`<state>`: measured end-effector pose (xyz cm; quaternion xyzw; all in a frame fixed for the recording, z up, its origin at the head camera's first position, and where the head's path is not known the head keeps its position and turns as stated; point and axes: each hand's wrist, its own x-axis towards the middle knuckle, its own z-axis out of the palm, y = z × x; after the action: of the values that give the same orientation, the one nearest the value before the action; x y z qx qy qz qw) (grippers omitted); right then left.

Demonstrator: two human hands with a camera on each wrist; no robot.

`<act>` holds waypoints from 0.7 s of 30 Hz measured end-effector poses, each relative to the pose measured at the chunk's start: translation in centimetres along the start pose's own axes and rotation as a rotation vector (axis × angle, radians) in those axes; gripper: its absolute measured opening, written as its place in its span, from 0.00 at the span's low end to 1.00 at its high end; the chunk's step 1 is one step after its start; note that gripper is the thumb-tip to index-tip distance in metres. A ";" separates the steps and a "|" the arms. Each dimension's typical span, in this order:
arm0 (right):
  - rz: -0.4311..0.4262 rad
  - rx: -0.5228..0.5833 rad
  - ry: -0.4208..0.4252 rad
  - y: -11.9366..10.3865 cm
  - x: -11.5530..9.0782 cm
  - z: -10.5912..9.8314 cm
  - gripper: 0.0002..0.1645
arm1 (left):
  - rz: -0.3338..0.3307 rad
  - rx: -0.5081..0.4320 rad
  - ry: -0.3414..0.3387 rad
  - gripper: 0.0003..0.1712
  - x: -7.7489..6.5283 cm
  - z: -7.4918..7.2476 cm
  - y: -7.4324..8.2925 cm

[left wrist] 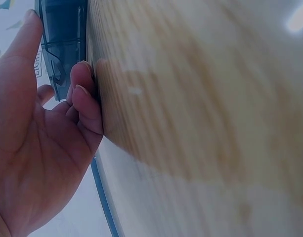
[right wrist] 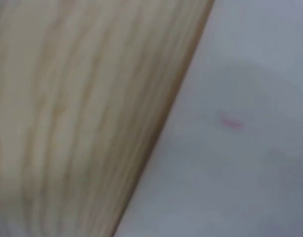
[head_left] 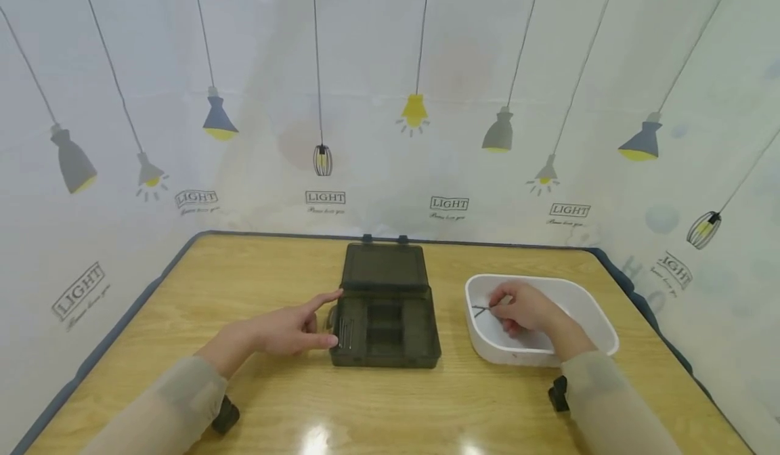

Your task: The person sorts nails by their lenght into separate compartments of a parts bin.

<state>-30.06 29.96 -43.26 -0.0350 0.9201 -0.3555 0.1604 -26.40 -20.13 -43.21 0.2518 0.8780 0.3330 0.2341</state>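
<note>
My left hand [head_left: 292, 326] steadies the left side of an open dark plastic case [head_left: 396, 330]. Its index finger reaches the far end of that side and its thumb rests at the near corner; the other fingers bend beside the case in the left wrist view. Several thin metal rods [head_left: 345, 333] lie in the case's left compartment. Inside a white plastic basin [head_left: 579, 292], my right hand [head_left: 527, 306] curls its fingertips onto one of a few thin dark rods [head_left: 480, 311] near the left wall. The right wrist view shows only the basin's outer wall [right wrist: 230, 163] and wood.
Case and basin stand apart on a wooden table [head_left: 390, 407]. The case's lid [head_left: 385, 265] is folded back toward the rear edge, with two latches [head_left: 367, 237] at its top. A lamp-patterned cloth [head_left: 378, 55] rises behind. Small black devices [head_left: 558, 394] sit under the wrists.
</note>
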 end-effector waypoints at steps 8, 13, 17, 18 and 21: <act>0.012 -0.039 -0.017 -0.5 -0.3 0.3 0.07 | -0.005 0.007 -0.001 0.57 0.1 -0.1 -0.1; -0.008 -0.117 -0.017 -0.7 -0.6 0.3 0.07 | -0.002 0.015 -0.003 0.56 0.2 -0.3 -0.1; -0.022 -0.120 -0.007 -0.8 -0.7 0.3 0.06 | -0.003 0.030 -0.007 0.57 0.2 -0.2 -0.2; -0.030 -0.120 -0.003 -0.7 -0.6 0.3 0.06 | -0.003 0.030 -0.006 0.57 0.1 -0.2 -0.2; -0.033 -0.107 0.015 -0.8 -0.4 0.2 0.04 | -0.005 0.025 -0.002 0.57 0.1 -0.1 -0.4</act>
<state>-29.67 29.35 -42.77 -0.0558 0.9383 -0.3089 0.1454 -26.59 -20.36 -43.45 0.2530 0.8826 0.3211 0.2323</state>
